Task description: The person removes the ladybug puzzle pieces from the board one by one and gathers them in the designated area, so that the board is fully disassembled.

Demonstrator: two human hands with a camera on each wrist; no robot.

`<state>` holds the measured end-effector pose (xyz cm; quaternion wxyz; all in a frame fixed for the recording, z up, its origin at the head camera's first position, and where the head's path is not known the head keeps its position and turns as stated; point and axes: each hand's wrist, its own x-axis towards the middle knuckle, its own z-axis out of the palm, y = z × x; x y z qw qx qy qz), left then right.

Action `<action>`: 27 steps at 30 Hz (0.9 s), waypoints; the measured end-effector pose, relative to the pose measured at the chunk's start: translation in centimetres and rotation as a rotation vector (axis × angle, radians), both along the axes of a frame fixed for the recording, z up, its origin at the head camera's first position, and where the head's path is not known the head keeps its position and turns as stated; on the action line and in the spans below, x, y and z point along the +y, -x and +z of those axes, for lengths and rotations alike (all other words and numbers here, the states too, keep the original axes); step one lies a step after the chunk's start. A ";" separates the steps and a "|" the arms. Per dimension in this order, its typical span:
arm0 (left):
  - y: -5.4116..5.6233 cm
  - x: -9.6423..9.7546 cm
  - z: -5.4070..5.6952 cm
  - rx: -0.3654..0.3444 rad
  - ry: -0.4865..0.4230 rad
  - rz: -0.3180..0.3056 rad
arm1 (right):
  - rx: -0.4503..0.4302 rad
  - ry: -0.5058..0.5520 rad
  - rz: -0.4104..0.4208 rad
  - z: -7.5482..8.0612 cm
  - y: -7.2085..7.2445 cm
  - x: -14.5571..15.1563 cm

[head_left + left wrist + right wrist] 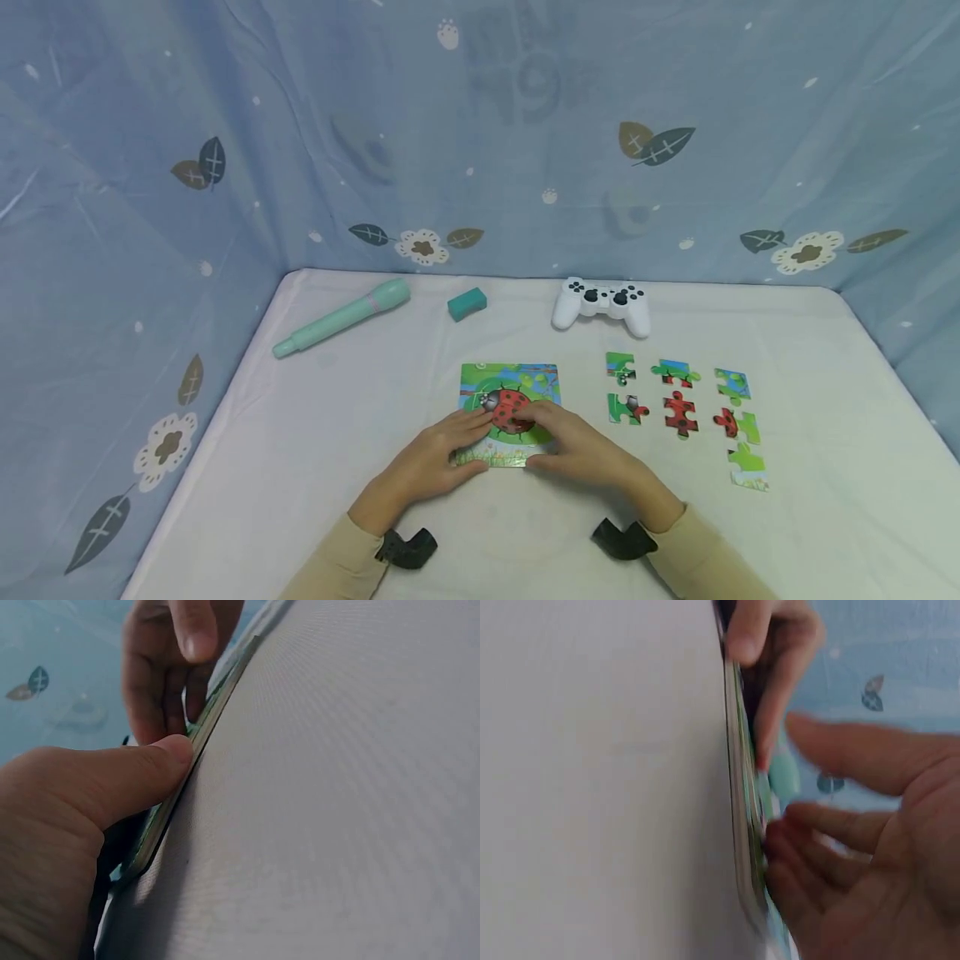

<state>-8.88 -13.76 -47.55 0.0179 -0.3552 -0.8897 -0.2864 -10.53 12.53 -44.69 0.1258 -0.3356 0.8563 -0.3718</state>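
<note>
A square ladybug jigsaw puzzle [517, 454], green and blue with a red ladybug in the middle, lies flat on the white table. My left hand [442, 450] rests on its left part, fingers extended over the picture and thumb at the near edge. In the left wrist view that thumb touches the edge of the puzzle board [166, 814]. From the right, my right hand [581, 446] reaches over the puzzle, its fingertips on the picture near the ladybug. The right wrist view shows the right thumb held off the board [739, 780]. Both hands partly cover the picture.
Several loose jigsaw pieces [680, 414] lie in rows right of the puzzle. Behind them sits a white game controller [602, 304]. A teal block [467, 304] and a mint-green tube [341, 318] lie toward the back left. A blue patterned cloth [480, 150] hangs behind the table.
</note>
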 end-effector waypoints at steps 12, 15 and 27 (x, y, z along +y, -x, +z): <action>0.3 0.0 0.3 -0.049 0.001 0.004 | 0.076 -0.037 -0.074 -0.7 -0.6 -0.9; 0.3 0.1 0.3 -0.057 0.002 0.004 | 0.069 -0.015 -0.087 -0.9 -0.7 -1.0; 0.2 0.1 0.1 -0.060 -0.012 -0.004 | 0.093 0.069 -0.066 -1.0 -1.1 -1.1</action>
